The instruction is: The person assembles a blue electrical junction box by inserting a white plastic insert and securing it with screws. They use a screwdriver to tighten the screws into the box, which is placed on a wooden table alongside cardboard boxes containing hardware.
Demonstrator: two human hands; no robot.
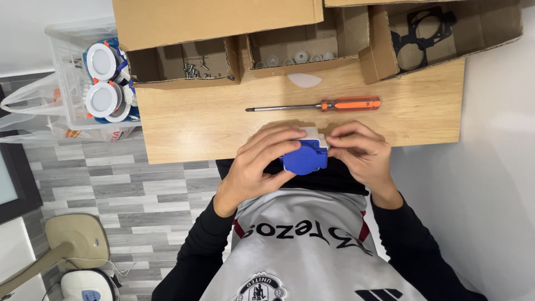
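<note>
A blue and white plastic socket housing [307,154] sits between both hands at the near edge of the wooden table [195,125]. My left hand [261,160] wraps it from the left, fingers over its top and thumb under the blue lid. My right hand [359,151] pinches its right side with the fingertips. Beyond the hands, a screwdriver [317,105] with an orange handle lies flat on the table, its tip pointing left.
Three open cardboard boxes line the table's far edge: one with screws [192,68], one with small white parts [295,57], one with black gaskets [421,33]. A clear bin [67,83] of round white and blue fittings stands at the left. A white oval piece [305,80] lies by the boxes.
</note>
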